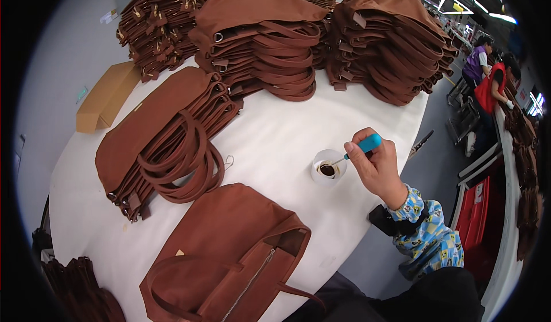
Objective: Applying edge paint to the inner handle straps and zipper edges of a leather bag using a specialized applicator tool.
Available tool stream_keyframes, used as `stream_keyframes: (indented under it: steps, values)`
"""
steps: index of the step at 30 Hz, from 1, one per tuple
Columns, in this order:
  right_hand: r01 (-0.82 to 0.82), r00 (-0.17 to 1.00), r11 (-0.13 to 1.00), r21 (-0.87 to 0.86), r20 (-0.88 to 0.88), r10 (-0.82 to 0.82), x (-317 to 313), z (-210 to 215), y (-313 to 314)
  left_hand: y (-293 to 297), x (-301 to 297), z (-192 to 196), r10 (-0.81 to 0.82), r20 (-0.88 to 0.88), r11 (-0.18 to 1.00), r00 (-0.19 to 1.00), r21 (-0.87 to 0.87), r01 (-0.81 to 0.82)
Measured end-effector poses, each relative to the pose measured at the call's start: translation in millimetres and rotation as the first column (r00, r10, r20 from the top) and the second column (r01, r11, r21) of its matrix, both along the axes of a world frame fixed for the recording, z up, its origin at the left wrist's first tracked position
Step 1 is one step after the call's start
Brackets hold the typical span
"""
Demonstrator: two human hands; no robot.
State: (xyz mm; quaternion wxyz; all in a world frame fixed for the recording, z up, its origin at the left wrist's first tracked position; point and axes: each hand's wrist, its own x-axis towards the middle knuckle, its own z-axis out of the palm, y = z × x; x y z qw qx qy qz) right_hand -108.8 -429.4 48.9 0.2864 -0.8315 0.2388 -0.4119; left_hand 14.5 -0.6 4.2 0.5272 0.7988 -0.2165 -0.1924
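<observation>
My right hand [377, 164] is closed around the blue handle of a small tool with a thin shaft [370, 143]. The shaft slants down into a small white cup [317, 177], where a dark liquid [328, 169] lies at the bottom. Whether the tip touches the liquid is too small to tell. Nearest me on the white table [275, 141] lies a brown handbag [221, 230], its zipper and loop handles showing. My left hand is out of view.
Stacks of brown bags stand at the left [155, 118], back middle [258, 12] and back right [390, 29]. A cardboard box [106, 98] sits at the table's left edge. Two people work off to the right, beside a red bin [475, 219].
</observation>
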Motion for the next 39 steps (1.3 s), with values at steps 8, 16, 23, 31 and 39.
stream_keyframes:
  steps: [8,16,23,31,39]
  values:
    - [-0.037,0.967,0.998,0.042,-0.251,0.046,-0.2,7.4,4.3,1.7,-0.4,9.0,0.048,-0.107,0.998,0.993,0.052,-0.043]
    - [0.028,0.945,0.999,-0.033,-0.326,-0.037,-1.0,9.6,7.5,5.2,-1.4,5.2,0.081,-0.154,0.997,0.985,0.034,-0.076]
    - [0.04,0.916,0.997,-0.061,-0.395,-0.061,-0.3,11.8,4.6,3.7,-1.6,3.2,0.101,-0.183,0.995,0.978,0.023,-0.099]
    - [0.053,0.947,0.995,-0.085,-0.312,-0.077,-5.2,12.4,6.2,1.6,-1.6,3.0,0.072,-0.165,0.997,0.984,0.018,-0.07]
    - [-0.4,0.903,0.767,0.502,0.359,0.236,-11.1,28.7,69.6,7.6,7.5,-17.9,0.089,0.078,0.982,0.993,0.158,-0.1]
